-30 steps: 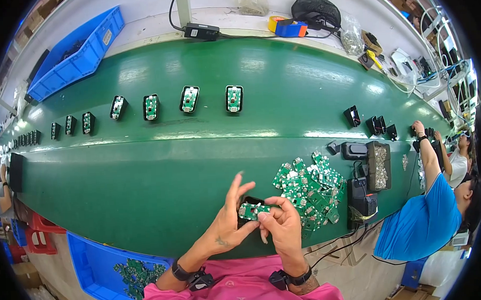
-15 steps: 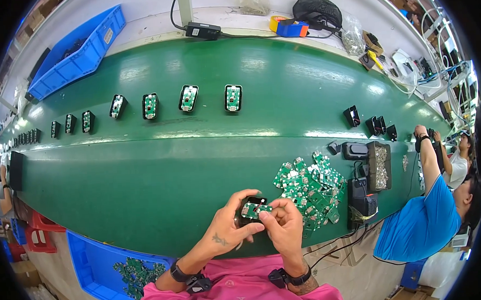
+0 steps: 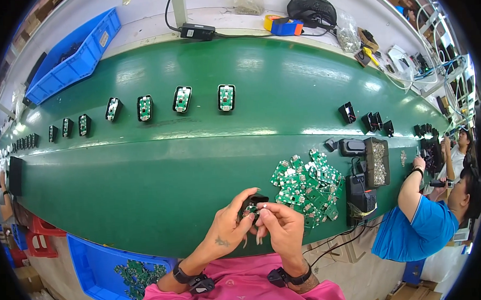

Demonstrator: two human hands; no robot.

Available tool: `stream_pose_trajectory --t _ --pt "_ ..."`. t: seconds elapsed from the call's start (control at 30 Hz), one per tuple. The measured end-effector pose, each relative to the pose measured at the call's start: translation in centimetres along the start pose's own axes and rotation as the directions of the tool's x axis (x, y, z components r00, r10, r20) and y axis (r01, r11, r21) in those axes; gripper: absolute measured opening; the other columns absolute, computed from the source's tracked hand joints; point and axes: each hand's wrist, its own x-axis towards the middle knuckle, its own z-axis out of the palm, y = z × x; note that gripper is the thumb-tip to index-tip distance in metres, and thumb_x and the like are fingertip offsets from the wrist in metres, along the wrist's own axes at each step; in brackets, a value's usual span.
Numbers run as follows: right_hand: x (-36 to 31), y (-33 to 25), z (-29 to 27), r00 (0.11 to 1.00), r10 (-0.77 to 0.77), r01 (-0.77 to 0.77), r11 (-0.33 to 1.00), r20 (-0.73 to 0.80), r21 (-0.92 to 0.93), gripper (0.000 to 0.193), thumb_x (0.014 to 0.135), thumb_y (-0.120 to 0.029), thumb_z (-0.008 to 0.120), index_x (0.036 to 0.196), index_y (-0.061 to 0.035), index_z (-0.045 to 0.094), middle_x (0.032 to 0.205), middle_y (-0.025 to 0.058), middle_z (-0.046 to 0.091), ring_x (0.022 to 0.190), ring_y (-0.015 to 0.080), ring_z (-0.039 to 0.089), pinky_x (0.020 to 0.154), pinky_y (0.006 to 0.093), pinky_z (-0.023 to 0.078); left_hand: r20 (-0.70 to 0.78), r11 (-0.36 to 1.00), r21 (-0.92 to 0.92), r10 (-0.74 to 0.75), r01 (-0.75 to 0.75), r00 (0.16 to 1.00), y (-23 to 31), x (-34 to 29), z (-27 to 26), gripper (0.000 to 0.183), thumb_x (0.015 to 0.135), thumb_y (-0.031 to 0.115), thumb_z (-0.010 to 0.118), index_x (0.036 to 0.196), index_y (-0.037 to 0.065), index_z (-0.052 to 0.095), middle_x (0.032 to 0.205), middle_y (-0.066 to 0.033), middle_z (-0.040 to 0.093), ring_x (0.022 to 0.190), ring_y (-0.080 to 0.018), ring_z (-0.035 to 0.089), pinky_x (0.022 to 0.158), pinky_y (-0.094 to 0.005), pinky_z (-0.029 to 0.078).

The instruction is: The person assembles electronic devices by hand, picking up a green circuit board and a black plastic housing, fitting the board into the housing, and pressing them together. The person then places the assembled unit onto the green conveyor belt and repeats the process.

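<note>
At the table's near edge my left hand is wrapped round a black plastic housing, its thumb lying on a green circuit board. The board sits tilted at the housing's open side and is partly covered by fingers. Close against it, my right hand is closed in a pinch at a small white plug; its wire is mostly hidden. Just right of my hands lies a heap of loose green circuit boards.
Housings with boards stand in a row across the far left; black housings stand far right. Beside the heap are a tray of small metal parts and a black device. A co-worker in blue sits at right.
The board has tilted in my left hand, and more of the black housing shows behind it. My right fingers have moved from the board's edge to the white plug. The co-worker's arm has drawn back.
</note>
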Motion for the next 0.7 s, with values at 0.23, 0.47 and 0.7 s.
stream_pose_trajectory --t 0.23,0.47,0.7 --pt "-0.4 0.7 0.0 0.996 -0.094 0.094 0.996 -0.008 -0.001 0.013 0.098 -0.004 0.059 0.105 0.0062 0.065 0.085 0.0070 0.068 0.062 0.0083 0.063 0.054 0.0215 0.052 -0.029 0.992 0.087 0.096 -0.093 0.995 -0.7 0.1 0.8 0.051 0.094 0.000 0.053 0.144 0.008 0.045 0.096 -0.0065 0.065 0.065 -0.0087 0.062 0.054 -0.0242 0.051" --pt "0.3 -0.8 -1.3 0.973 -0.175 0.228 0.831 0.150 -0.508 0.006 0.090 -0.005 0.068 0.090 0.0012 0.067 0.074 0.0079 0.065 0.054 0.0110 0.059 0.048 0.0258 0.044 -0.157 0.978 0.064 0.206 -0.198 0.966 -0.2 0.1 0.5 0.052 0.093 -0.003 0.054 0.144 0.007 0.047 0.105 -0.0081 0.064 0.073 -0.0100 0.066 0.054 -0.0235 0.051" --pt "1.3 -2.1 -2.3 0.953 -0.179 0.289 0.781 0.245 -0.553 0.007 0.086 -0.004 0.070 0.083 0.0015 0.066 0.068 0.0067 0.063 0.051 0.0111 0.055 0.046 0.0269 0.040 0.008 0.957 0.168 0.238 -0.236 0.971 0.6 0.0 -0.1 0.055 0.091 -0.004 0.056 0.143 0.009 0.049 0.117 -0.0136 0.062 0.076 -0.0168 0.066 0.064 -0.0284 0.054"
